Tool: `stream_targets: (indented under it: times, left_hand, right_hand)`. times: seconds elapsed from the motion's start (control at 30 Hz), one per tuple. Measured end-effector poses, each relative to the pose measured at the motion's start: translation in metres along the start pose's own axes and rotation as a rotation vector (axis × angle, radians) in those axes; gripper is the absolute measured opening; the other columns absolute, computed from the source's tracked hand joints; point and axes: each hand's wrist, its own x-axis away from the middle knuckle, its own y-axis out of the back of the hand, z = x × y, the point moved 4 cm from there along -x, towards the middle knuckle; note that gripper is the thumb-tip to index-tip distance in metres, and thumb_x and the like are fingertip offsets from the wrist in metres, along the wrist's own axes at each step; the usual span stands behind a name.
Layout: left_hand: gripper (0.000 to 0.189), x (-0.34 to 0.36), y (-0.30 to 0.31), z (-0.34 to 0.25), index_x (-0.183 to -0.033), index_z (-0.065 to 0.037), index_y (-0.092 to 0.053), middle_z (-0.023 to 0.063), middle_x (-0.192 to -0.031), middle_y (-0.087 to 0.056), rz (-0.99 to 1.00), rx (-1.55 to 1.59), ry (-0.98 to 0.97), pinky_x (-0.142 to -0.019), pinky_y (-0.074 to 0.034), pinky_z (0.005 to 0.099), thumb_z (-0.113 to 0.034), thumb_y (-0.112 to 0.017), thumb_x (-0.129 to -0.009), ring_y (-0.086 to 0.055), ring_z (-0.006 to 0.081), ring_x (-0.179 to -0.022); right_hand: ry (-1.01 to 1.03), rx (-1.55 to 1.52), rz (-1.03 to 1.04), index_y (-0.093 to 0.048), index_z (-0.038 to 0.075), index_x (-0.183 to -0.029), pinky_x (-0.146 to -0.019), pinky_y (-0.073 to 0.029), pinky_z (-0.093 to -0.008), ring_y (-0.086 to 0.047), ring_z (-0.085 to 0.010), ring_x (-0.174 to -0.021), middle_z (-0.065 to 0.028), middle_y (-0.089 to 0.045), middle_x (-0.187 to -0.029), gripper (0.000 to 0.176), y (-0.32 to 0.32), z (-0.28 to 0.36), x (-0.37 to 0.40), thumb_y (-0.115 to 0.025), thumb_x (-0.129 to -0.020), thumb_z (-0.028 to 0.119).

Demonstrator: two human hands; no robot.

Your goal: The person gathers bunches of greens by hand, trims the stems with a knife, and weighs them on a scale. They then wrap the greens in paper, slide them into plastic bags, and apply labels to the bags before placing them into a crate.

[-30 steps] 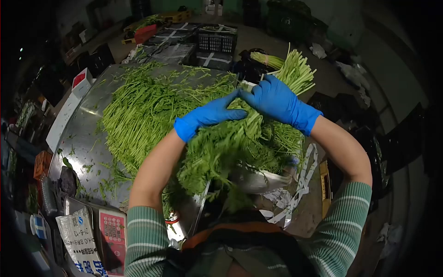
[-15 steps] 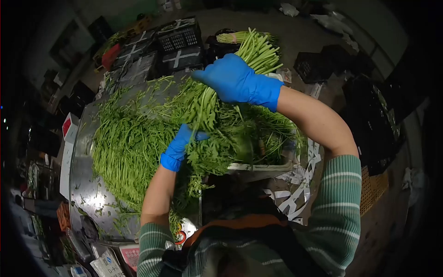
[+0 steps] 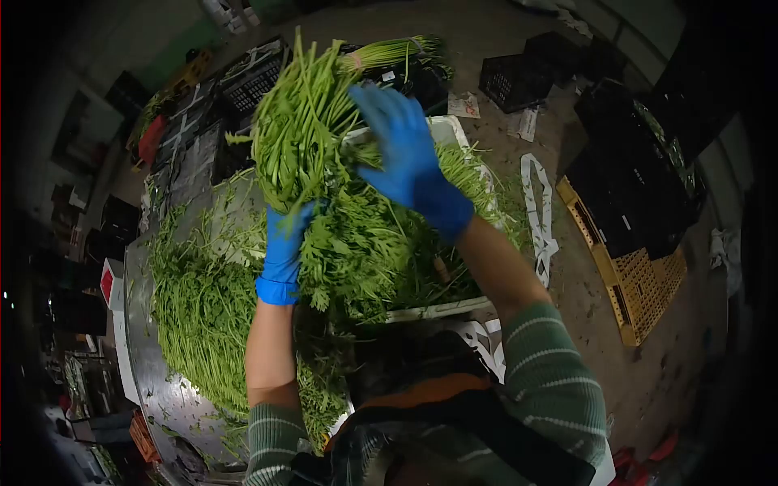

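My left hand (image 3: 285, 243), in a blue glove, is wrapped round a thick bunch of leafy greens (image 3: 296, 134) with stems upward. The leafy ends hang below the grip, and some fingers are hidden among them. Just right of the bunch is my right hand (image 3: 397, 142), also gloved in blue, its fingers stretched out and slightly blurred. Nothing shows in its grip. More loose greens (image 3: 207, 324) lie in a heap on the metal table (image 3: 158, 373) at the left. Beneath my right arm, a white crate (image 3: 438, 311) holds further greens.
A tied bundle of stems (image 3: 385, 53) lies beyond the crate. Black crates (image 3: 515, 81) stand at the back right. A yellow pallet (image 3: 648, 287) is on the floor at the right, near white strapping (image 3: 535, 202).
The bunch has swung left and more upright, now held by my left hand. My right hand has let go of it and opened. The camera view has shifted.
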Motion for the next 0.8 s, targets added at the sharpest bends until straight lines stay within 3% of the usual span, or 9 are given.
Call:
stream_targets:
  times: [0.07,0.1,0.17,0.23,0.33,0.47,0.53,0.63,0.8]
  left_hand:
    - [0.026,-0.035,-0.005,0.01,-0.093,0.001,-0.056,0.008,-0.085,-0.059,0.173,-0.019,-0.102,-0.066,-0.046,0.0286,-0.009,-0.06,-0.069,-0.057,0.0163,-0.073]
    - [0.03,-0.051,-0.009,0.035,-0.091,0.001,-0.056,0.0072,-0.082,-0.06,0.165,-0.134,-0.12,-0.063,-0.047,0.0297,-0.006,-0.063,-0.063,-0.057,0.0168,-0.068]
    - [0.036,-0.059,-0.016,0.085,-0.09,0.001,-0.056,0.0107,-0.08,-0.061,0.115,-0.491,0.15,-0.064,-0.047,0.0306,-0.013,-0.066,-0.058,-0.059,0.0203,-0.069]
    - [0.044,-0.066,-0.019,0.136,-0.09,-0.001,-0.057,0.0194,-0.081,-0.06,0.196,-0.985,0.229,-0.067,-0.046,0.0351,-0.026,-0.067,-0.055,-0.059,0.0307,-0.075]
    - [0.045,-0.069,-0.03,0.143,-0.089,-0.002,-0.058,0.0213,-0.083,-0.059,0.314,-1.234,0.28,-0.069,-0.046,0.0371,-0.03,-0.065,-0.055,-0.057,0.0345,-0.078]
    - [0.044,-0.091,-0.023,0.086,-0.09,-0.002,-0.057,0.0202,-0.081,-0.059,0.263,-1.205,0.129,-0.069,-0.046,0.0373,-0.029,-0.065,-0.056,-0.057,0.0341,-0.077]
    - [0.046,-0.099,-0.026,0.039,-0.094,-0.002,-0.055,0.0192,-0.08,-0.059,0.253,-1.243,0.095,-0.067,-0.046,0.0379,-0.026,-0.065,-0.057,-0.058,0.0334,-0.075]
    - [0.047,-0.106,-0.042,-0.006,-0.097,-0.002,-0.053,0.0178,-0.079,-0.059,0.211,-1.261,-0.075,-0.066,-0.046,0.0384,-0.025,-0.065,-0.058,-0.058,0.0325,-0.074]
    - [0.034,-0.107,-0.105,0.054,-0.093,-0.003,-0.052,0.0179,-0.077,-0.06,0.4,-1.351,-0.101,-0.064,-0.047,0.0398,-0.018,-0.059,-0.063,-0.059,0.0328,-0.072]
  right_hand:
    - [-0.351,-0.402,-0.017,-0.045,0.007,-0.112,-0.081,-0.042,-0.0372,-0.052,-0.0299,-0.094,-0.0155,-0.052,-0.102,0.051,-0.022,-0.066,0.099,-0.065,-0.067,0.02]
    - [-0.855,-0.176,0.286,-0.049,0.004,-0.105,-0.072,-0.045,-0.0389,-0.056,-0.0323,-0.082,-0.0174,-0.055,-0.094,0.042,-0.036,-0.085,0.156,-0.061,-0.071,0.027]
    - [-0.901,0.047,0.653,-0.056,0.004,-0.092,-0.068,-0.045,-0.0424,-0.056,-0.036,-0.078,-0.0194,-0.057,-0.088,0.042,-0.072,-0.109,0.267,-0.057,-0.069,0.04]
    - [-1.017,0.107,0.903,-0.058,0.005,-0.089,-0.067,-0.045,-0.0435,-0.056,-0.0361,-0.078,-0.0193,-0.058,-0.084,0.042,-0.092,-0.114,0.319,-0.059,-0.067,0.041]
    - [-1.045,0.151,0.975,-0.059,0.005,-0.089,-0.065,-0.046,-0.0432,-0.056,-0.0355,-0.076,-0.0197,-0.058,-0.082,0.042,-0.112,-0.118,0.341,-0.059,-0.067,0.04]
    - [-0.965,0.092,0.859,-0.058,0.003,-0.088,-0.063,-0.045,-0.0432,-0.057,-0.0347,-0.073,-0.0195,-0.058,-0.079,0.042,-0.087,-0.11,0.349,-0.06,-0.067,0.04]
    - [-0.845,-0.083,0.542,-0.058,0.003,-0.086,-0.063,-0.045,-0.0408,-0.057,-0.0325,-0.075,-0.0195,-0.058,-0.082,0.041,-0.052,-0.101,0.338,-0.058,-0.071,0.041]
    - [-0.927,-0.015,0.835,-0.056,0.002,-0.09,-0.061,-0.045,-0.0388,-0.056,-0.0325,-0.074,-0.0199,-0.058,-0.08,0.043,-0.021,-0.093,0.304,-0.06,-0.071,0.04]
    - [-0.926,-0.223,0.357,-0.055,0.001,-0.091,-0.059,-0.044,-0.0369,-0.056,-0.0328,-0.071,-0.019,-0.058,-0.078,0.039,-0.014,-0.072,0.223,-0.06,-0.073,0.035]
